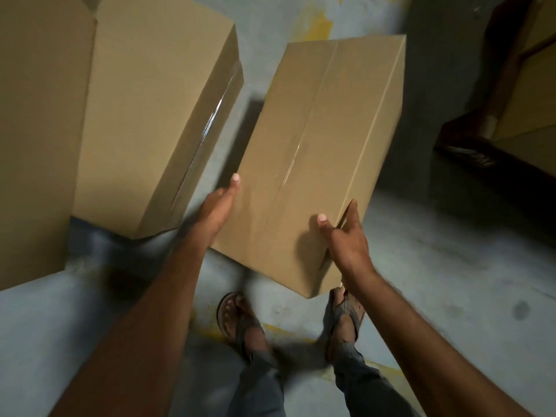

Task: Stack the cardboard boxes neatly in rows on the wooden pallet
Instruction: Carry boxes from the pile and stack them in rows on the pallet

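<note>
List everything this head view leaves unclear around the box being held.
- Left hand: its fingers are hidden behind the held box.
- Underside of the held box: covered by the box itself, so contact with the floor cannot be told.
- Big box on the left: cut off by the top edge.
- Dark shape on the right: dim and cut off by the frame edge; pallet or not, cannot tell.
</note>
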`<state>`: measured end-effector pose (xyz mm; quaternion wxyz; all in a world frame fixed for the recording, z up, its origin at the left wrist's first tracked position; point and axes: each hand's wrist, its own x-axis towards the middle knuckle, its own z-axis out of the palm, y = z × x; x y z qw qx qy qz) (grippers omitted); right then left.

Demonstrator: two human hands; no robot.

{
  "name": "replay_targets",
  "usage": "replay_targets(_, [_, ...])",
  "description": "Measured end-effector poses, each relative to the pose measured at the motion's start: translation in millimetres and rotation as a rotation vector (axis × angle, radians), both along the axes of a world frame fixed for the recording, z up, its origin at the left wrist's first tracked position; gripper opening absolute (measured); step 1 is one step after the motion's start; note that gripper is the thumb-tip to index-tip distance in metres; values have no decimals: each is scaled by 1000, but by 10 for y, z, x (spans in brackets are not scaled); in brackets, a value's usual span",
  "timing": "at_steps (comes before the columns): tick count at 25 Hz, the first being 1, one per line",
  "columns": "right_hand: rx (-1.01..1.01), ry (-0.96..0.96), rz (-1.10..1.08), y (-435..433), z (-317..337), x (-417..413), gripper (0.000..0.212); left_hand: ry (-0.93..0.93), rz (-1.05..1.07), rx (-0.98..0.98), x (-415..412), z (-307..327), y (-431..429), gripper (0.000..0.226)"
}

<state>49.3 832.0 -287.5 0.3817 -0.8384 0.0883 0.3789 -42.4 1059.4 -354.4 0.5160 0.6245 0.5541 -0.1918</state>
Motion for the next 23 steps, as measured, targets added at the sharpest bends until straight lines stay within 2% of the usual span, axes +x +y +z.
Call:
replay_targets(3, [-14, -30, -3, -198, 256, 263, 75, -86, -41, 66, 218, 356, -39, 58])
replay_targets(5, [30, -34, -46, -253, 501, 504, 57, -134, -63, 41, 465, 629, -29, 50])
replay_targets(7, [89, 37, -85, -258, 828, 801, 52, -150, -107, -6, 786, 970, 34, 72])
replay_targets(10, [79, 241, -94, -209, 1395, 1284, 51, -50, -159, -4, 1248, 1549, 147, 108])
replay_targets(12, [88, 356, -82, -249, 1797, 1501, 41, -26, -171, 2, 1402, 2002, 127, 104])
replay_targets(13, [106, 374, -68, -279, 2021, 1562, 38, -54, -149, -12, 1425, 2239, 92, 93])
replay_targets(14, [128, 363, -59, -339, 2241, 1588, 41, -103, -117, -25, 1384, 2516, 29, 74])
replay_targets(16, [209, 295, -34, -515, 2719, 1562, 64, -200, -48, -27, 1170, 3156, -171, 41])
replay_targets(19, [330, 173, 17, -886, 3495, 1349, 93, -367, 49, 8, 754, 4018, -636, 50])
replay_targets(23, [454, 30, 144, -1393, 4405, 1005, 106, -514, 217, 120, 331, 4903, -1334, 64])
